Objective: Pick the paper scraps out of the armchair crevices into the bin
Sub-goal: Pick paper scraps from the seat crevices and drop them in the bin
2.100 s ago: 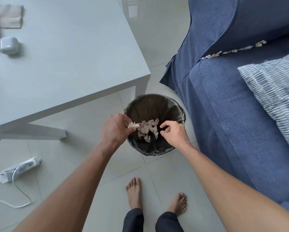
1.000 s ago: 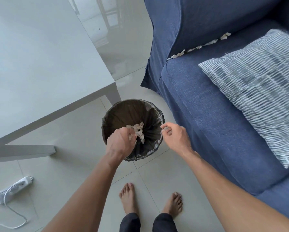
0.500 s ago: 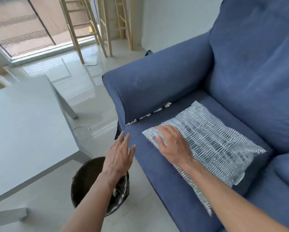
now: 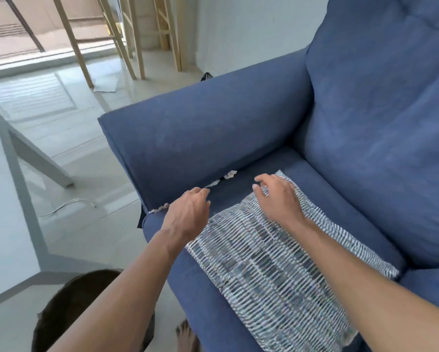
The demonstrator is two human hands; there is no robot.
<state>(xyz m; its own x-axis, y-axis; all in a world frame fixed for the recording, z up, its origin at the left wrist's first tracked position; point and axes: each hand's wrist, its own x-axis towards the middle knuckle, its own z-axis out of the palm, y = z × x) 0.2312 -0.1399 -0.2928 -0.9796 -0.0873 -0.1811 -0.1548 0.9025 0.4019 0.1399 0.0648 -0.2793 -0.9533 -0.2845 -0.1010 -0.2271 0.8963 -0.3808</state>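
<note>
White paper scraps [image 4: 230,174] line the crevice between the blue armchair's left armrest [image 4: 200,138] and its seat, with more scraps [image 4: 160,208] near the front corner. My left hand [image 4: 188,217] hovers at the crevice, fingers curled toward a scrap [image 4: 212,183], holding nothing that I can see. My right hand [image 4: 277,196] rests open on the far corner of a striped cushion [image 4: 277,275] lying on the seat. The dark-lined bin [image 4: 68,308] stands on the floor at lower left, partly hidden by my left forearm.
A white table [image 4: 10,199] stands left of the armchair, close to the bin. A white cable [image 4: 66,205] lies on the tiled floor. Wooden ladder legs [image 4: 127,39] lean near the window behind. My bare toes [image 4: 185,336] show beside the armchair front.
My gaze lifted from the bin to the armchair. Both hands left the bin and moved to the seat: the left to the armrest crevice, the right onto the cushion's far corner.
</note>
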